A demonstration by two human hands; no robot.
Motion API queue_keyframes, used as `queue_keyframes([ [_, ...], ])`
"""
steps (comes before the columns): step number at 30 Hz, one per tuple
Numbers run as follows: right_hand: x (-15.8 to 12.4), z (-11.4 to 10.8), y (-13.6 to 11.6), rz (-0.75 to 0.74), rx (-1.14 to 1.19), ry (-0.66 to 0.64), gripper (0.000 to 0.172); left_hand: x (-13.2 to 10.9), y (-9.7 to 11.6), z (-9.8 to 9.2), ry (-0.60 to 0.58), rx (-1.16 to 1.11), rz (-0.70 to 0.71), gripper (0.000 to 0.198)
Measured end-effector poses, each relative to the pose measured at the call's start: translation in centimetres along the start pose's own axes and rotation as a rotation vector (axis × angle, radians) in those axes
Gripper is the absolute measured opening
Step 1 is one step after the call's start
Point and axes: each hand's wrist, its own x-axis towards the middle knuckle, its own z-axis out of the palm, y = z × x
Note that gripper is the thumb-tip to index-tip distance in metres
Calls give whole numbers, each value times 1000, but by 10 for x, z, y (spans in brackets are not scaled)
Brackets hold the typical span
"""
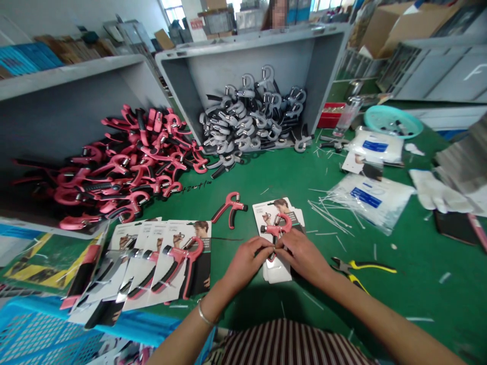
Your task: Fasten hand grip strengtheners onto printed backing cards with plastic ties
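1. Grips [125, 165], pink-and-black, heaped in left bin [57, 116];
2. Carded grips [169, 276] overlap in front;
3. Loose pink grip [228, 202] on table [243, 182];
4. Left hand [247, 261]: fingertips pressed together, beside right's;
5. Centre pink grip [283, 224] on backing card [279, 271], at both hands' fingertips;
6. Right hand [306, 253]: fingers curled, tips together; pinched item too small to tell;
7. Cutters [349, 265] near right forearm.
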Motion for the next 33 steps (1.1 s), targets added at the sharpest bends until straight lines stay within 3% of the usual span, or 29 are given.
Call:
queue_keyframes([
  [4,1,0,-4,43,52,12,9,2,15,-5,-34,485,135,22],
  [6,1,1,-5,20,47,15,9,2,20,-5,-23,619,199,21],
  [8,1,1,-4,-7,36,12,10,1,23,-6,-1,612,209,21],
  [11,-1,1,-1,-5,63,18,12,-3,25,-6,58,428,134,24],
  [14,0,1,1,49,200,96,10,-10,19,4,141,279,72,17],
  [17,5,1,3,108,350,181,10,-14,1,22,217,320,40,47],
  [21,7,8,8,155,456,233,13,-11,-23,35,341,406,-22,20],
  [24,0,11,10,162,460,266,16,-7,-23,29,359,439,-49,19],
  [27,-23,0,16,134,351,237,16,-9,-10,14,306,300,-73,18],
  [29,-52,-16,31,146,187,192,15,-11,-2,0,303,79,-129,17],
  [30,-71,-24,41,183,73,187,26,-12,0,-7,312,-80,-189,19],
  [33,-135,-40,81,298,-271,98,79,-11,-1,-26,321,-667,-444,30],
])
